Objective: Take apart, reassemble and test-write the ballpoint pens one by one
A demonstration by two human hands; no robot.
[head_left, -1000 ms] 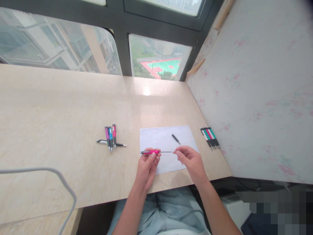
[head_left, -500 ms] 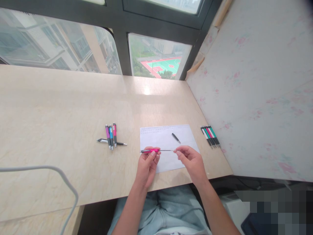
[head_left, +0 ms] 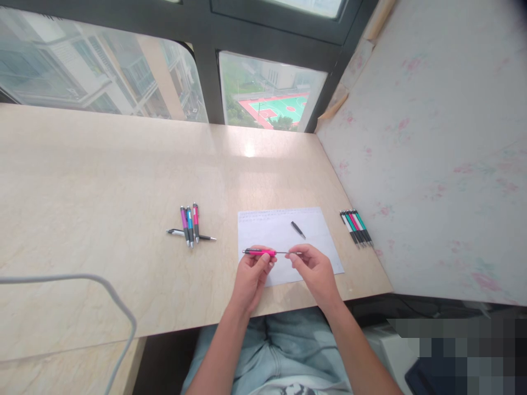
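Note:
My left hand is closed around a pink pen barrel, its black clip end pointing left. A thin dark refill sticks out of the barrel's right end. Thumb and fingertips of my right hand pinch that refill, a short way from the barrel. Beneath both hands lies a white sheet of paper with rows of faint writing along its top. On the sheet, just beyond my right hand, rests a black pen grip section, apart from the barrel.
To the left, purple, blue and pink pens lie across a white-and-black pen. Several pens form a row by the papered wall at right. A grey cable curves over the desk at front left.
My right hand has moved left toward the pink barrel, so less of the refill shows between the hands. The whole view has shifted slightly.

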